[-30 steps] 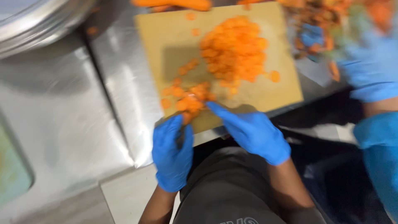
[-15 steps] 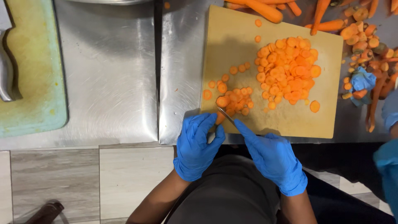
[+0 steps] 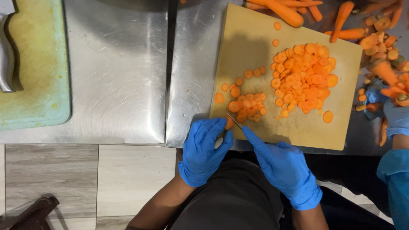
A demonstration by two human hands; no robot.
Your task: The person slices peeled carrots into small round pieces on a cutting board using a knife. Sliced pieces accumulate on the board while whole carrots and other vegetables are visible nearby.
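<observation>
Orange carrot stub (image 3: 229, 123) sits pinched in your left hand (image 3: 203, 150), pointing far; your right hand (image 3: 284, 167) grips the knife (image 3: 234, 120) just right of it.

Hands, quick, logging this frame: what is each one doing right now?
Left hand: closed on a carrot stub.
Right hand: closed on a knife, blade at the stub.

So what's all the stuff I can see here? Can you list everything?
carrot slices: many, orange, piled on the board
wooden cutting board: one, tan, right of the counter
whole carrots: several, orange, beyond the board
carrot scraps: a heap, orange, far right
green cutting board: one, pale green, far left
steel counter: one, silver
knife: one, thin blade, at the board's near edge
carrot end: one, orange, in left hand
co-worker's gloved hand: one, blue, right edge
left hand: blue glove
right hand: blue glove, holding the knife
</observation>
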